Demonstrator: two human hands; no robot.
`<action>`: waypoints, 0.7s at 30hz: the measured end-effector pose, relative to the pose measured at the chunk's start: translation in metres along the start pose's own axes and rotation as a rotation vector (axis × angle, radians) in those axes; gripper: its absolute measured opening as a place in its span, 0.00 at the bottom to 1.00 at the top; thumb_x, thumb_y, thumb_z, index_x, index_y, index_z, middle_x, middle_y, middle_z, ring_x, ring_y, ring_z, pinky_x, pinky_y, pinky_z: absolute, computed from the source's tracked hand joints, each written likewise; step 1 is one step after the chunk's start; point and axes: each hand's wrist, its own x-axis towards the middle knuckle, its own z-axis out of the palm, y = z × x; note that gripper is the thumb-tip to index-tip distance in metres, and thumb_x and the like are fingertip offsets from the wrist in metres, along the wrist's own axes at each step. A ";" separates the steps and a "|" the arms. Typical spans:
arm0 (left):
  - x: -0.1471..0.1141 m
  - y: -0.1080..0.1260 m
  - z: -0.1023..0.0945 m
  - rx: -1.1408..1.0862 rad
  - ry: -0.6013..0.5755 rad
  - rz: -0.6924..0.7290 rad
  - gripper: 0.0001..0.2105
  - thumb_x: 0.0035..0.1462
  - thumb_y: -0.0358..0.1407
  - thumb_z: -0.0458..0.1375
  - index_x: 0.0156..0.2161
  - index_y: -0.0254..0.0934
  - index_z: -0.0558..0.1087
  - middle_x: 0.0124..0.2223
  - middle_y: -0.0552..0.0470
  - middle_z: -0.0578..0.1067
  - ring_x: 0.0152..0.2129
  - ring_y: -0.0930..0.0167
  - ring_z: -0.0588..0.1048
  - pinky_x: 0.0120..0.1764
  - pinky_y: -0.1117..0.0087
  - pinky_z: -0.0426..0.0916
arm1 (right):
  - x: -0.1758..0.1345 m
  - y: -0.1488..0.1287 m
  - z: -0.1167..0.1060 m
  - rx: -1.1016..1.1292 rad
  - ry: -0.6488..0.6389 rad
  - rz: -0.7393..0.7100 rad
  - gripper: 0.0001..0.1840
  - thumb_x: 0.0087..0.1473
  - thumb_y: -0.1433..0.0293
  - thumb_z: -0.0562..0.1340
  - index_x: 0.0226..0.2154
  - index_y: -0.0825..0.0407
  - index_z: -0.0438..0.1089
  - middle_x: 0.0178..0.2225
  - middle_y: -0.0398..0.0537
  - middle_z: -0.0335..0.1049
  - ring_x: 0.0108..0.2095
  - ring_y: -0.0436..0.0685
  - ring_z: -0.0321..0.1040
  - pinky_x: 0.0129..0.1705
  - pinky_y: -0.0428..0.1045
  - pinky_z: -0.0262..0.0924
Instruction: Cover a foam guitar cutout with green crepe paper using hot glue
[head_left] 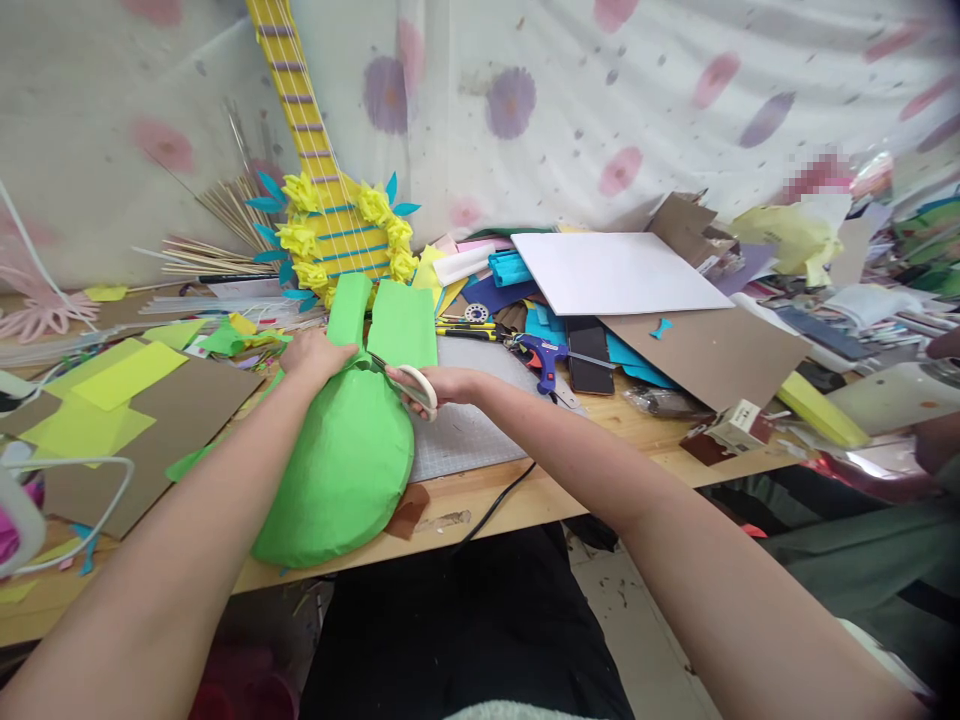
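Observation:
A rounded shape covered in bright green paper [341, 465] lies at the table's front edge, with an upright green strip [349, 308] at its top. My left hand [315, 358] closes on the green paper where strip and round part meet. In my right hand [444, 388] is a pair of scissors [421, 392] with white handles, its blades pointing left into the green paper beside my left thumb. How far the blades are apart is hard to see. Behind them stands another green piece [405, 325].
A yellow paper guitar [345, 235] with paper flowers leans at the back. Right of my hands lie a blue glue gun [546, 360], a phone [590, 355] and a white board [622, 272]. Yellow sheets [129, 375] lie left. Another person's leg [862, 550] shows at right.

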 end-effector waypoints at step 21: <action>-0.006 -0.008 -0.037 0.035 0.104 0.342 0.28 0.49 0.49 0.57 0.52 0.33 0.70 0.52 0.40 0.71 0.50 0.55 0.70 0.48 0.57 0.67 | -0.007 0.013 -0.049 -0.558 0.857 0.118 0.26 0.47 0.58 0.68 0.44 0.57 0.66 0.43 0.63 0.72 0.44 0.68 0.72 0.42 0.56 0.64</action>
